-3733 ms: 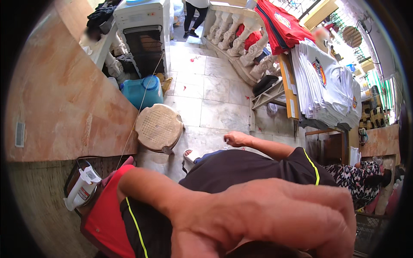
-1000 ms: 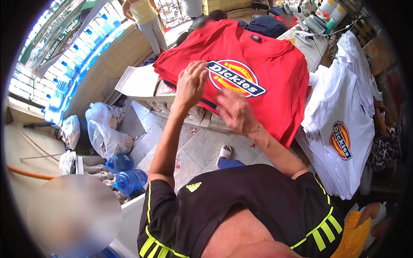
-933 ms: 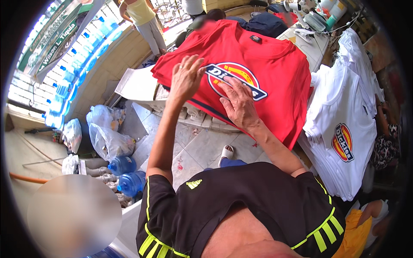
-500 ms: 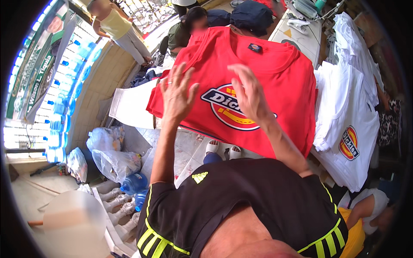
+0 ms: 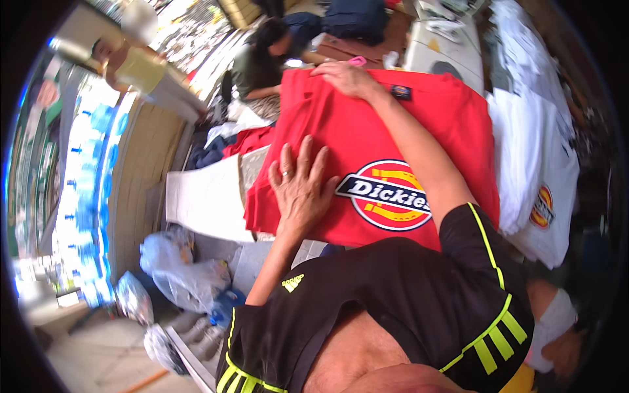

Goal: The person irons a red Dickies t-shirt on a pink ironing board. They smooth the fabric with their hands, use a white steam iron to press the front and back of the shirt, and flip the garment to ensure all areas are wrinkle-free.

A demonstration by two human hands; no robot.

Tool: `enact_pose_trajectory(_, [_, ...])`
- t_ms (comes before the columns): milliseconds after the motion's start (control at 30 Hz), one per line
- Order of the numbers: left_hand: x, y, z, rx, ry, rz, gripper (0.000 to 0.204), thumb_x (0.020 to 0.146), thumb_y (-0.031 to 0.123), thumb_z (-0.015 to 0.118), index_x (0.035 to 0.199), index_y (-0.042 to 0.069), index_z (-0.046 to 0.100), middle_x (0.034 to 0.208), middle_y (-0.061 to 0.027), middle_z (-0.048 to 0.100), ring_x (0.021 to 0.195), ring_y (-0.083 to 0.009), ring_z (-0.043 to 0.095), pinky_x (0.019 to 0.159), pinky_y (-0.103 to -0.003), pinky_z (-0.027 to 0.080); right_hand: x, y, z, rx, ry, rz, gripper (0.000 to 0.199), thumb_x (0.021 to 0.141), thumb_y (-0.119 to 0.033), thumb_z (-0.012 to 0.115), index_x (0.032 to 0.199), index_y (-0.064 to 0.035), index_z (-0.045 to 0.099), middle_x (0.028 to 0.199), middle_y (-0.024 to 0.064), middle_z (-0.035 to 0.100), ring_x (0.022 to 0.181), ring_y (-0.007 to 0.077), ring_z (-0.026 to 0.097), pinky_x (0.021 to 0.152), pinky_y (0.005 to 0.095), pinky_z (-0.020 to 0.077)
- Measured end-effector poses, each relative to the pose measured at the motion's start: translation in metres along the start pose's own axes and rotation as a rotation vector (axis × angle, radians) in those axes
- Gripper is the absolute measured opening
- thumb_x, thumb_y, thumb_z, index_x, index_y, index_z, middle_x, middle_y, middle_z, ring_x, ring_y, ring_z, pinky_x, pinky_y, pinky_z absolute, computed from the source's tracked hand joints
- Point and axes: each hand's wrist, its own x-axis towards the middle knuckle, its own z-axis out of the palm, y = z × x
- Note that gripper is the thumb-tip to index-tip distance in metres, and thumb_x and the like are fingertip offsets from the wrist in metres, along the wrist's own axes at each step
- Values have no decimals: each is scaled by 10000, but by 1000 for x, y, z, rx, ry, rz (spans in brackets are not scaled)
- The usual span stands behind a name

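A red shirt (image 5: 452, 144) with a round printed emblem lies spread in front of me, its neckline at the far side. Layered edges at its left suggest more red cloth beneath. My left hand (image 5: 303, 193) rests palm down on the shirt, left of the emblem, fingers spread and a ring on one. Reaching across the shirt, my right hand (image 5: 350, 80) lies at the far edge by the neckline, left of the dark neck label (image 5: 401, 92). Its fingers are stretched out over that edge; their tips are hard to make out.
White printed shirts (image 5: 524, 150) hang or lie piled at the right. A pale board (image 5: 203, 203) sticks out left of the red shirt. Plastic bags (image 5: 190, 278) sit at lower left. One person (image 5: 252, 65) crouches beyond the shirt; another (image 5: 144, 69) stands far left.
Both hands were raised above the shirt. The left has come down flat on it; the right has moved to the far edge. The shirt now lies straighter, and the view has shifted.
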Motion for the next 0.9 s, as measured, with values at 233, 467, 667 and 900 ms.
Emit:
enact_pose_trajectory(233, [78,-13,-21,48,38,402,412,890,288,667,1255,105,610,1306,-110,586,1254,-319,515,1067,-571,293,-14,-33,-37,-64,297,176,295,974,-186,533,1233,-76,622,1296,135,612,1121,335,615,971,441,490])
enact_pose_trajectory(467, [163,-61,47,-55,-111,421,595,979,348,536,1492,84,387,1571,-111,351,1433,-333,347,1131,-537,270,-168,-83,-167,-439,414,666,234,965,-190,555,1135,-54,641,1182,95,641,1089,287,623,928,410,500])
enact_pose_trajectory(667, [175,-70,56,-243,-219,495,557,1011,316,448,1523,125,337,1586,-77,321,1447,-337,307,1159,-494,253,-271,12,-186,-228,269,650,511,1033,-407,425,1416,-74,483,1401,142,534,1323,292,482,1098,381,374])
enact_pose_trajectory(900, [183,-43,11,188,-330,478,617,1000,401,501,1505,77,354,1577,-134,325,1429,-359,336,1121,-542,294,-271,-83,-199,-475,403,699,506,983,-380,537,1379,-65,513,1368,173,535,1280,319,508,1065,407,407])
